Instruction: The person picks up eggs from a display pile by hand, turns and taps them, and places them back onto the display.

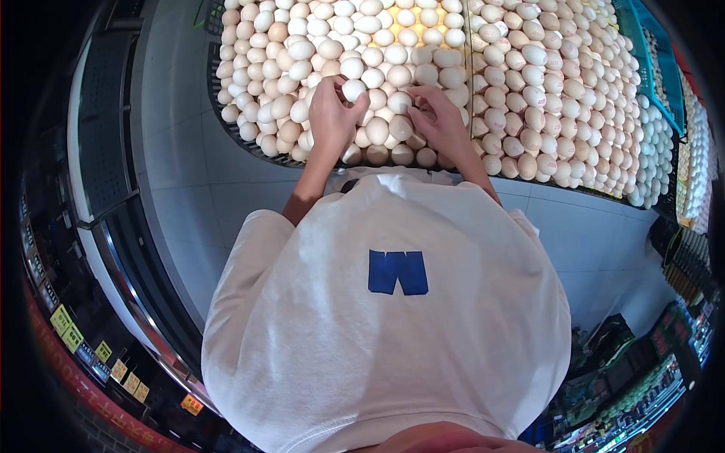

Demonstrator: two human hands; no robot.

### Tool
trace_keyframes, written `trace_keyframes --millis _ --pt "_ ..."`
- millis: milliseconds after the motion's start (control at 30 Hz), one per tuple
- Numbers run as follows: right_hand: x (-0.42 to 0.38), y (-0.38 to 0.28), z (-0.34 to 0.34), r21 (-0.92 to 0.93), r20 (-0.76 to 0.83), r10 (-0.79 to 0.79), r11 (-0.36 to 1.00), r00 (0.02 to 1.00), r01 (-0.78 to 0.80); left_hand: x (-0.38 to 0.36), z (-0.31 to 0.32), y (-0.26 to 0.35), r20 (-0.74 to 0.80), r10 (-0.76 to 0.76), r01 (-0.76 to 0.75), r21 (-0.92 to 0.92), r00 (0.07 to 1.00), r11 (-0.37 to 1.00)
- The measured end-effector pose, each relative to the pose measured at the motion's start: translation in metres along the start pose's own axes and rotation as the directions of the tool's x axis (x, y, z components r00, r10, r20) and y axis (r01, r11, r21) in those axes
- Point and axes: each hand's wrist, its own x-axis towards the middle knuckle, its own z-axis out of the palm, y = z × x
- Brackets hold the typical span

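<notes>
Many white and brownish eggs (300,50) lie piled in a dark basket with a latticed rim (249,147). Over its near side, my left hand (334,113) is closed around a white egg (353,90), thumb on the right of it. To the right, my right hand (439,119) has its fingers bent at the side of another pale egg (399,103); whether they grip it is unclear. More eggs surround both hands.
Right of a thin divider (470,75) are eggs with red stamps (535,54). Beyond them stand greenish eggs (648,162) and a teal crate (655,45). A dark shelf unit (113,136) stands on the left.
</notes>
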Motion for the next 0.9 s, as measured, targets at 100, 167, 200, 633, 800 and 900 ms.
trace_keyframes --millis 100,167,200,633,800,900 --pt "0.0 -0.002 -0.001 -0.01 -0.006 -0.013 1.0 1.0 0.013 -0.009 -0.004 -0.004 -0.088 0.024 -0.036 -0.138 0.996 0.99" --pt "0.0 -0.003 -0.002 -0.012 -0.002 -0.013 1.0 1.0 0.013 -0.02 -0.008 -0.014 -0.093 0.075 -0.084 -0.094 0.993 0.992" --pt "0.0 -0.003 -0.002 -0.013 0.002 -0.014 1.0 1.0 0.014 -0.028 -0.009 -0.019 -0.057 0.11 -0.116 -0.1 0.992 0.988" --pt "-0.001 0.002 0.001 -0.051 0.022 -0.048 0.997 0.999 0.049 -0.046 0.015 -0.035 -0.076 0.435 -0.441 -0.09 0.897 0.893" --pt "-0.003 0.003 0.003 -0.026 0.017 -0.072 0.997 0.997 0.073 -0.044 0.013 -0.034 -0.074 0.454 -0.457 -0.043 0.888 0.888" --pt "-0.003 0.003 0.004 -0.009 -0.007 -0.073 0.997 0.997 0.073 -0.044 0.012 -0.034 -0.068 0.467 -0.469 -0.027 0.882 0.883"
